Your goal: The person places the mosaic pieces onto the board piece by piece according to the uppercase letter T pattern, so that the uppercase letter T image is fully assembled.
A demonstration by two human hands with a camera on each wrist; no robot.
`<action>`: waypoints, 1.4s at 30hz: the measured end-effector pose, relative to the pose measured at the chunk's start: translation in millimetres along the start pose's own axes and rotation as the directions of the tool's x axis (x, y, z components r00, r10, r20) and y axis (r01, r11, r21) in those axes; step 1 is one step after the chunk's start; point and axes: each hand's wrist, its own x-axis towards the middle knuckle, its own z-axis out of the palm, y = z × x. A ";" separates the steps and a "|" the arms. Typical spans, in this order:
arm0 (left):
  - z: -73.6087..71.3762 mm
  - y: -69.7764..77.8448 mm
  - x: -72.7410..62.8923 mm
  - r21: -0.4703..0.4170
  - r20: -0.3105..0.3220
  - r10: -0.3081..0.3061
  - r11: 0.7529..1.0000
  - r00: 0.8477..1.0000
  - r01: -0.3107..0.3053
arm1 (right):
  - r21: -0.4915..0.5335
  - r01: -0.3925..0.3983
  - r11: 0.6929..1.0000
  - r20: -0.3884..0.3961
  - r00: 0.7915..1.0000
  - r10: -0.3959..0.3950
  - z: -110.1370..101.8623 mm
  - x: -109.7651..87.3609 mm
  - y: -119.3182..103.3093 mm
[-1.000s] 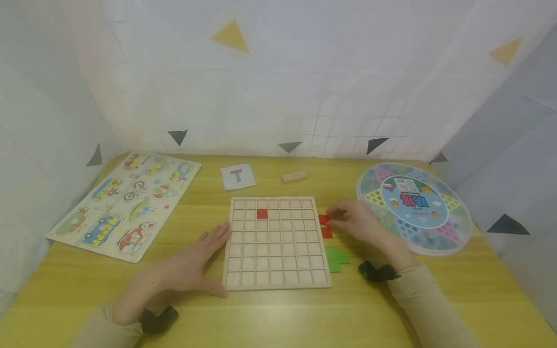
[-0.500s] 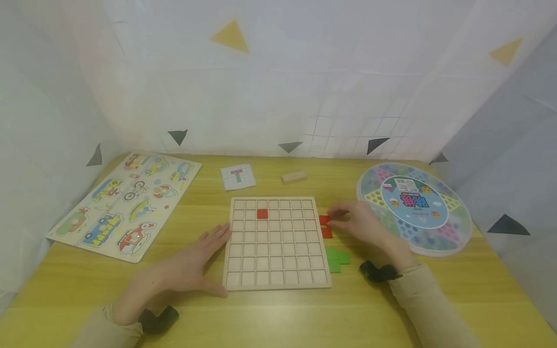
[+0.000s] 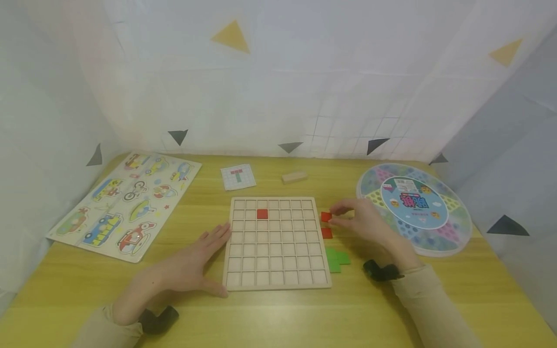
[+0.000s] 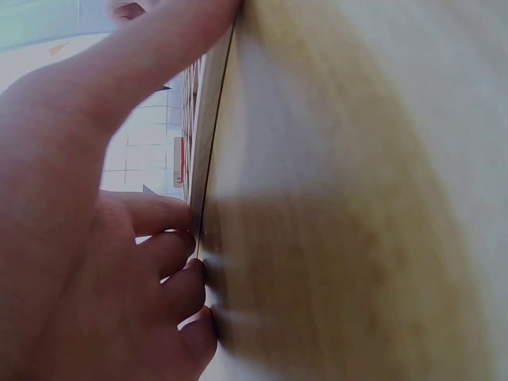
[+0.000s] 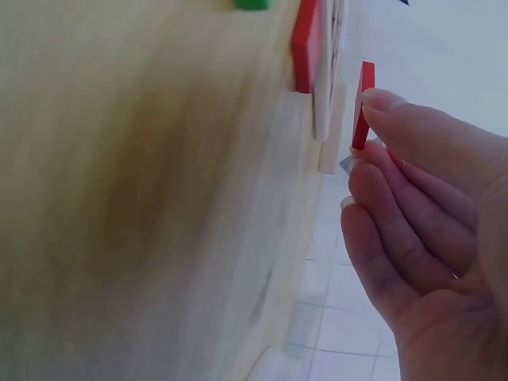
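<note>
My right hand (image 3: 363,221) pinches a red square tile (image 5: 363,107) between thumb and fingers, lifted off the table just right of the wooden grid board (image 3: 280,291). Below it in the head view, another red tile (image 3: 327,233) lies at the board's right edge, with several green tiles (image 3: 334,261) nearer me. One red tile (image 3: 262,213) sits in a cell of the board's second row. My left hand (image 3: 184,266) rests at the board's left side, fingers spread, fingertips touching the edge and thumb by the near corner. The left wrist view shows those fingers (image 4: 171,246) along the board's side.
A paper card (image 3: 238,177) with a red and green T on a grid lies behind the board, beside a small wooden block (image 3: 294,177). On the left is a vehicle picture puzzle (image 3: 126,205); a round game board (image 3: 413,208) lies right, close to my right forearm.
My right hand has picked up the upper red tile and drawn it slightly right, away from the other red tile. The left hand has stayed in place.
</note>
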 end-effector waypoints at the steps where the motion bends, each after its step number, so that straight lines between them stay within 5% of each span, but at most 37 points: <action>1: -0.2 0.0 -0.3 -0.002 0.000 -0.001 1.000 1.000 0.001 | 0.001 0.005 1.000 -0.005 1.000 -0.005 -0.4 -0.1 -1.1; 19: -1.2 3.1 1.1 -0.012 0.016 0.004 1.000 1.000 -0.004 | -0.016 0.063 0.998 -0.026 0.998 -0.064 -2.1 5.7 -16.4; 26: -0.6 2.6 1.5 -0.010 0.013 0.006 1.000 1.000 -0.006 | -0.011 0.088 0.996 -0.009 0.996 -0.088 3.8 21.9 -36.4; 34: -0.5 2.6 0.3 -0.017 0.011 -0.003 1.000 1.000 0.003 | 0.037 0.032 0.999 0.060 0.998 -0.034 14.4 40.8 -59.8; 42: -0.3 0.8 1.0 -0.007 0.004 0.018 1.000 1.000 -0.017 | 0.048 0.098 0.994 0.060 0.993 -0.101 33.0 56.4 -76.5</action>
